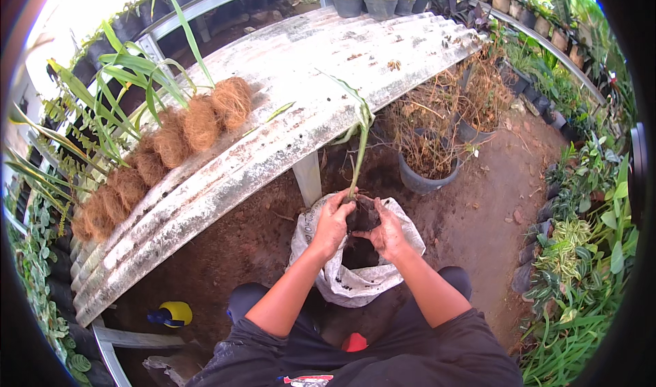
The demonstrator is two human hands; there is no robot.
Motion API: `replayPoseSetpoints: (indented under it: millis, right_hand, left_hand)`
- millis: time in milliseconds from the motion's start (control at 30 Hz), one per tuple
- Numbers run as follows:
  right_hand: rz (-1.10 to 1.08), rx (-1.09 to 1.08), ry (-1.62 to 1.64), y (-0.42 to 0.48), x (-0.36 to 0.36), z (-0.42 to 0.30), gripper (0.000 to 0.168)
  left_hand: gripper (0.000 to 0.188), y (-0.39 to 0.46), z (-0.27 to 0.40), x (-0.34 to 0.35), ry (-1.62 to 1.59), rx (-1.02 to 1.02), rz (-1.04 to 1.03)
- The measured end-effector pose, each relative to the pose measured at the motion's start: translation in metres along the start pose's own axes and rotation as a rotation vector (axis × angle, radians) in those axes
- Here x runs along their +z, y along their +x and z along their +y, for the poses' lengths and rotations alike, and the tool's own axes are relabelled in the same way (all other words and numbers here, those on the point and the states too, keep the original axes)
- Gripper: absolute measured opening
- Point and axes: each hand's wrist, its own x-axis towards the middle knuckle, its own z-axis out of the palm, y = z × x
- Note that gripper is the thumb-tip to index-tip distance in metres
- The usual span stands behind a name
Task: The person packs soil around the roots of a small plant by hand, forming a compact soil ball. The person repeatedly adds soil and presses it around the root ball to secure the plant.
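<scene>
A long-stemmed plant (362, 151) with drooping green leaves leans up and away from me, its top reaching the edge of the corrugated bench sheet (318, 125). At its base is a dark soil ball (365, 214). My left hand (330, 225) grips the stem base and the near left of the soil, thumb on top. Cupped around the other side of the ball is my right hand (387, 233). Both hands are over the mouth of a white woven sack (353, 287) with dark soil inside. The fingers' undersides are hidden.
Several fibre-wrapped root balls (184, 125) with leafy plants line the sheet's left. A bench leg (307, 177) stands behind the sack, and a pot of dried stems (428, 177) beyond it. A yellow-and-blue container (177, 313) lies lower left; a red object (354, 342) is between my legs.
</scene>
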Motion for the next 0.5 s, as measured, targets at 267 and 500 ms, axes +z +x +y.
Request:
replayPoseSetpoints:
  millis: [267, 500]
  right_hand:
    - [0.013, 0.076, 0.145, 0.013, -0.005, 0.010, 0.055]
    - [-0.043, 0.128, 0.443, 0.012, -0.023, 0.009, 0.058]
  left_hand:
    - [0.046, -0.014, -0.007, 0.021, 0.573, 0.224, 0.040]
    - [0.046, -0.013, -0.011, 0.021, 0.620, 0.370, -0.037]
